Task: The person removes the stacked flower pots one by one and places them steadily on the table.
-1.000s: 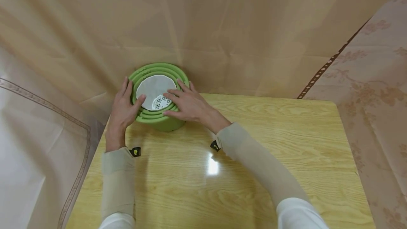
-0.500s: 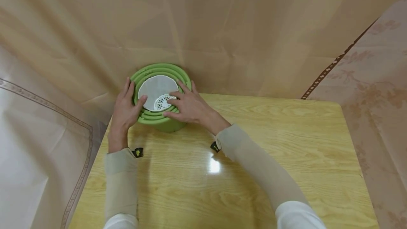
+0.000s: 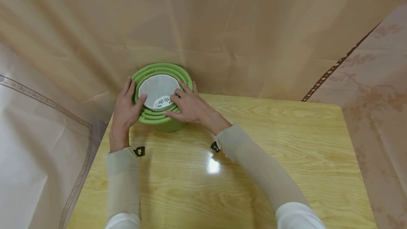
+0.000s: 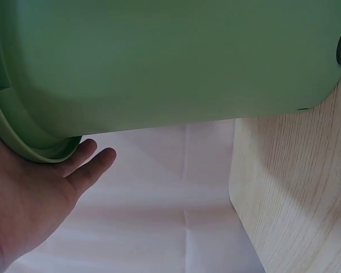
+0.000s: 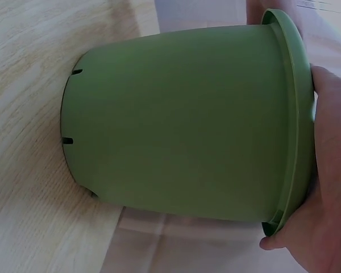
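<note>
A green plastic pot (image 3: pixel 159 67) with stepped rings on its rim stands at the table's far left corner. A white perforated insert (image 3: pixel 155 86) sits inside it. My left hand (image 3: pixel 125 108) rests flat against the pot's left rim, its thumb laid over onto the insert. My right hand (image 3: pixel 190 106) lies on the right rim with straight fingers reaching onto the insert's mesh. In the left wrist view the pot wall (image 4: pixel 170 57) fills the top and the left hand (image 4: pixel 28 199) lies under the rim. In the right wrist view the right hand (image 5: pixel 329 170) presses the rim of the pot (image 5: pixel 182 119).
The pot stands on a glossy light-wood table (image 3: pixel 254 144), close to its far and left edges. Tan curtains (image 3: pixel 238 34) hang right behind the table, and a patterned curtain (image 3: pixel 375 91) hangs on the right.
The white insert has sunk lower into the green pot under my right fingers. Both hands have stayed on the rim, barely shifting.
</note>
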Tool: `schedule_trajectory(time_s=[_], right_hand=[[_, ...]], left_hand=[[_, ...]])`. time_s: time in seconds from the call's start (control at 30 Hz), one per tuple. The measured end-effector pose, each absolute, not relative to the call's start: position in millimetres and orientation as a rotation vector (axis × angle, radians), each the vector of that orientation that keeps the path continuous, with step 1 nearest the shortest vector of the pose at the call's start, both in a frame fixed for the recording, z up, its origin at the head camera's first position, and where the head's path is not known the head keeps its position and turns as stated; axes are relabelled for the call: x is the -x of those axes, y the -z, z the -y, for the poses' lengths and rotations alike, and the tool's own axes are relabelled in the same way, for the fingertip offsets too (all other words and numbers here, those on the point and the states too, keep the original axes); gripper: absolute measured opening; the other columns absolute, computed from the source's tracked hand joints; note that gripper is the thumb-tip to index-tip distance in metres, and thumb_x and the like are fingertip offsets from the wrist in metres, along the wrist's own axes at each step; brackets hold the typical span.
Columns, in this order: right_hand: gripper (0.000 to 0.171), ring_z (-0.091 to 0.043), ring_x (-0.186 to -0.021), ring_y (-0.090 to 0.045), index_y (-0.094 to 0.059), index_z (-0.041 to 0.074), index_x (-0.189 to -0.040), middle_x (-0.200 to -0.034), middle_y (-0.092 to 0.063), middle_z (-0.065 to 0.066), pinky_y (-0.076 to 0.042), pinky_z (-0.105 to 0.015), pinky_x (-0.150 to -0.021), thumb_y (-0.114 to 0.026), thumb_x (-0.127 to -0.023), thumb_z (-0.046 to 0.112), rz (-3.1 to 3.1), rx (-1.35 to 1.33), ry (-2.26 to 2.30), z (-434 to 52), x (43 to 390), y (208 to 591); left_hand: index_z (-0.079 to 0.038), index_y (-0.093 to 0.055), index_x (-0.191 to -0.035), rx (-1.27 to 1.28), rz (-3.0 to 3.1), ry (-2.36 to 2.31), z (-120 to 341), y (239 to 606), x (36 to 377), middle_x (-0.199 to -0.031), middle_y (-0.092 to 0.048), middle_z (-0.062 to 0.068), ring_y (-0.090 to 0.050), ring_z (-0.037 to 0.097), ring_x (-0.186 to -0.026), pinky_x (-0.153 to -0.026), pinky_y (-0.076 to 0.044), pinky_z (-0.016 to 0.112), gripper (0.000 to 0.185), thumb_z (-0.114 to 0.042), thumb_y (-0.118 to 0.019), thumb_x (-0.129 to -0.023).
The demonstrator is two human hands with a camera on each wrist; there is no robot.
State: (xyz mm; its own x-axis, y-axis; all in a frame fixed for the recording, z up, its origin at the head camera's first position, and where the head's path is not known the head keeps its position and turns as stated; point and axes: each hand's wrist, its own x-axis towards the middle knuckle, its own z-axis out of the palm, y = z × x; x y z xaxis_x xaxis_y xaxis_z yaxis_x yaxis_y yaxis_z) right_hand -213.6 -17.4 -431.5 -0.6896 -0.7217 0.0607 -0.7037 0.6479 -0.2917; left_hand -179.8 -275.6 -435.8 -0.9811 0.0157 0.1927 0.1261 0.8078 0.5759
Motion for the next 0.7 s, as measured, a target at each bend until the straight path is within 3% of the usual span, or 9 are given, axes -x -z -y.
schedule_trajectory(time_s=[0.13, 0.43, 0.7], right_hand=[[0.064, -0.036, -0.15, -0.016, -0.063, 0.017, -0.121, -0.13, -0.056, -0.005, -0.012, -0.072, -0.11, -0.044, -0.092, 0.072, -2.824, 1.205, 0.553, 18, 213, 432], [0.05, -0.034, -0.144, -0.033, -0.064, 0.016, -0.093, -0.11, -0.062, -0.003, -0.016, -0.072, -0.11, -0.059, -0.088, 0.066, -2.986, 1.125, 0.78, 26, 207, 436], [0.046, -0.029, -0.142, -0.037, -0.068, 0.017, -0.091, -0.111, -0.066, 0.0, -0.005, -0.065, -0.115, -0.064, -0.086, 0.063, -3.009, 1.032, 0.816, 32, 206, 431]], left_hand=[[-0.002, -0.028, -0.155, 0.104, 2.808, 0.919, 275, 436, 180, -0.165, -0.016, 0.01, -0.02, 0.038, -0.148, -0.117, -0.019, 0.057, 0.092, -0.07, -0.038, -0.095], [-0.006, -0.027, -0.156, 0.096, 2.804, 0.938, 275, 435, 175, -0.166, -0.015, 0.006, -0.018, 0.035, -0.149, -0.117, -0.017, 0.055, 0.09, -0.071, -0.034, -0.095], [-0.004, -0.026, -0.156, 0.144, 2.797, 0.988, 281, 431, 174, -0.166, -0.013, 0.004, -0.016, 0.035, -0.149, -0.117, -0.017, 0.057, 0.091, -0.07, -0.039, -0.095]])
